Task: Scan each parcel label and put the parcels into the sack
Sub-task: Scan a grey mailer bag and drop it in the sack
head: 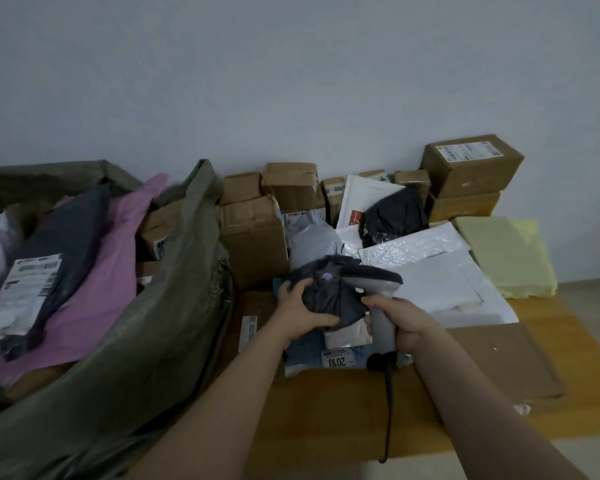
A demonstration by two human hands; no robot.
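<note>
My left hand [300,315] grips a crumpled dark grey poly parcel [329,292] above the table's middle. Right beside it, my right hand [395,323] holds the handle of a grey barcode scanner [374,282], whose dark head points left over the parcel. The scanner's black cable hangs down toward the table's front edge. A large olive-green sack [160,327] gapes open at the left, holding a pink mailer [108,271], a dark mailer with a white label [28,285] and small boxes. No label shows on the held parcel.
Under my hands lies a pale blue mailer with a "2010" label [338,362]. Cardboard boxes [253,237] stack along the wall, more at the back right [470,164]. White mailers [437,271], a black bag [394,216] and a yellow packet [506,254] cover the right. Flat cardboard [499,362] lies on the wooden table.
</note>
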